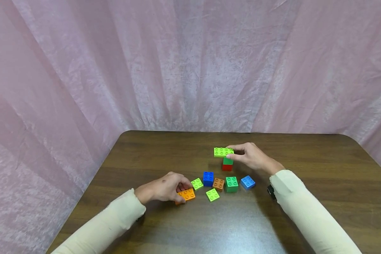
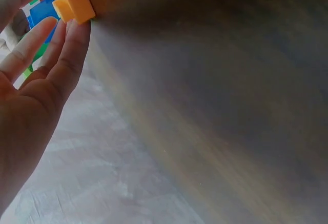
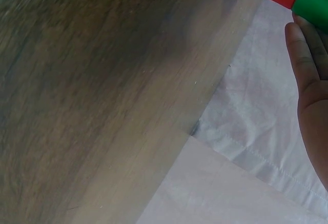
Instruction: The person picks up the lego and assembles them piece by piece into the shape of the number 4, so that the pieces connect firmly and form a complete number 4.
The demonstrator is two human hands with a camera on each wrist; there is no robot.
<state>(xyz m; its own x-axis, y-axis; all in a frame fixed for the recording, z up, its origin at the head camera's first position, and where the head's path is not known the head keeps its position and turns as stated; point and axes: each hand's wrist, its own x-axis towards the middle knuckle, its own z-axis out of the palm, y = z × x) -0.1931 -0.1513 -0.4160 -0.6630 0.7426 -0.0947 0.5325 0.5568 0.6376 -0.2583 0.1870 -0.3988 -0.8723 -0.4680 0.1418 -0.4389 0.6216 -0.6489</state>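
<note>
Right hand (image 1: pixel 253 157) pinches the long lime brick (image 1: pixel 221 152) over the far stack (image 1: pixel 227 164); left hand (image 1: pixel 168 187) grips an orange brick (image 1: pixel 188 193); stacking seems underway, likely needing alignment next.

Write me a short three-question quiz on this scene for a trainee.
1. Which hand holds the long orange block, and which the long lime block?
2. True or false: a green block sits on the red block.
3. How many small lime blocks lie on the table?

Key: 1. Left hand orange, right hand lime. 2. True. 3. Two.
</note>
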